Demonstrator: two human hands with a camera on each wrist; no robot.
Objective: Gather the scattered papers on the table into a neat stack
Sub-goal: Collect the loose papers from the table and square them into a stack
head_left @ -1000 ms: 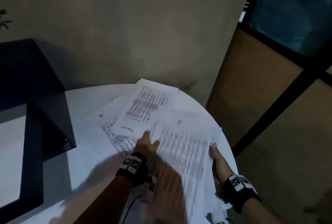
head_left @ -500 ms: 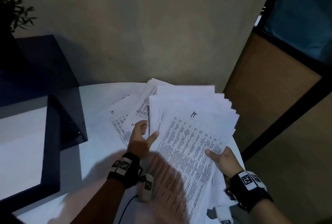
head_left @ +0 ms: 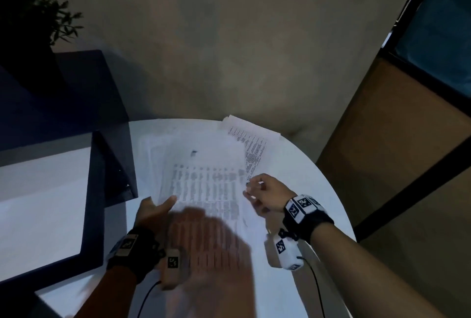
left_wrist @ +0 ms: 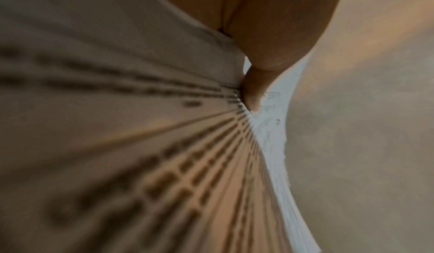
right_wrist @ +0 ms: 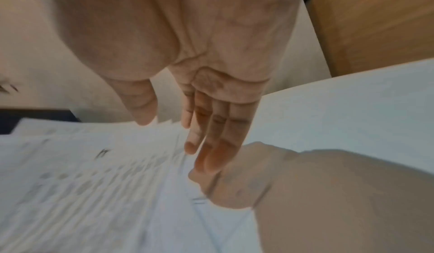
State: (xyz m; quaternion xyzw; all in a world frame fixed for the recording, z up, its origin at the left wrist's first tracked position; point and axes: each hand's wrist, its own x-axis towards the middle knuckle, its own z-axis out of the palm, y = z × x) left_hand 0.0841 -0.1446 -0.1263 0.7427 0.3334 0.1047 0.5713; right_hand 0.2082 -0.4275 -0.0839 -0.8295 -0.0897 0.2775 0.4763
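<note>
A bundle of printed papers (head_left: 204,182) lies tilted over the middle of the round white table (head_left: 305,177). My left hand (head_left: 158,210) grips its left edge, thumb on top; the left wrist view shows that thumb (left_wrist: 253,90) pressing on the printed sheets (left_wrist: 117,145). My right hand (head_left: 260,190) is at the bundle's right edge, holding nothing. In the right wrist view its fingers (right_wrist: 211,136) are straight beside the papers (right_wrist: 94,182). Another printed sheet (head_left: 251,144) pokes out at the back right.
A dark angular cabinet (head_left: 76,126) with a plant (head_left: 30,11) on it stands close to the table's left side. A brown partition with black framing (head_left: 395,139) rises on the right. The table's rim (right_wrist: 352,108) curves near my right wrist.
The bundle swung left over the sheets that lay on the table. My right hand let go of its lower right edge, and my left hand now grips its left edge.
</note>
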